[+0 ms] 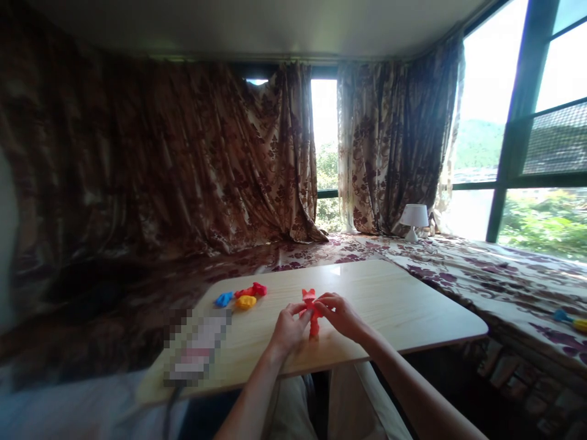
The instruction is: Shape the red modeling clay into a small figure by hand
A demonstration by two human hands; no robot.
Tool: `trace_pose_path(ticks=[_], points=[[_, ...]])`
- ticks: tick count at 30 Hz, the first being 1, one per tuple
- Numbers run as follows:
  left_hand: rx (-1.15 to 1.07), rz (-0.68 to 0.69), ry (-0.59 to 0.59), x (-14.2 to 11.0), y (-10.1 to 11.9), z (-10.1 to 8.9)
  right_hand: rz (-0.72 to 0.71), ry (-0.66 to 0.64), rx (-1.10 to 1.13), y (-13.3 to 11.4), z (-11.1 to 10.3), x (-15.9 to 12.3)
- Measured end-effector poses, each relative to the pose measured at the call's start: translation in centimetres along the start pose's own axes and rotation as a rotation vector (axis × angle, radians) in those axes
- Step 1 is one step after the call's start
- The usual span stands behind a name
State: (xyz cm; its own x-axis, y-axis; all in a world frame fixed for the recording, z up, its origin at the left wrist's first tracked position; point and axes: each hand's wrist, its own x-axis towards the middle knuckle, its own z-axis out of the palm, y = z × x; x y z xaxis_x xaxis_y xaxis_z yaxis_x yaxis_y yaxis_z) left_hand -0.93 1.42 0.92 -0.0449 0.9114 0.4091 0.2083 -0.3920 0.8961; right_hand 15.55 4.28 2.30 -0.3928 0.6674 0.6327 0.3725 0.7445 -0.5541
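An orange-red figure (314,327), perhaps of modelling clay, is in front of me above the near part of the table. It has a pointed, crown-like top and a narrow lower part. My left hand (290,329) is closed on its left side, thumb and fingers pressed together at its middle. From the right, my right hand (340,313) pinches it at about the same height. The fingers cover part of its middle. Whether its lower end rests on the table cannot be made out.
On the pale wooden table (403,305) lie a blue lump (224,299), a yellow lump (246,302) and red pieces (257,289). A blurred-out flat object (199,351) is at the left edge. A white lamp (414,217) stands beyond, before curtains and windows.
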Motion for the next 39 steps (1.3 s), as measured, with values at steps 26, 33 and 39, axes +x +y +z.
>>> trace_pose_path(ticks=[26, 33, 39], points=[[-0.145, -0.033, 0.177, -1.2, -0.3, -0.2, -0.331, 0.105, -0.255, -3.1, 1.3, -1.3], [-0.236, -0.080, 0.328, -0.9, -0.6, -0.6, -0.054, 0.146, 0.010, -2.3, 0.9, -1.3], [-0.275, -0.083, 0.337, -1.1, -0.6, -0.7, 0.245, -0.041, 0.333, -2.5, 3.3, -1.5]])
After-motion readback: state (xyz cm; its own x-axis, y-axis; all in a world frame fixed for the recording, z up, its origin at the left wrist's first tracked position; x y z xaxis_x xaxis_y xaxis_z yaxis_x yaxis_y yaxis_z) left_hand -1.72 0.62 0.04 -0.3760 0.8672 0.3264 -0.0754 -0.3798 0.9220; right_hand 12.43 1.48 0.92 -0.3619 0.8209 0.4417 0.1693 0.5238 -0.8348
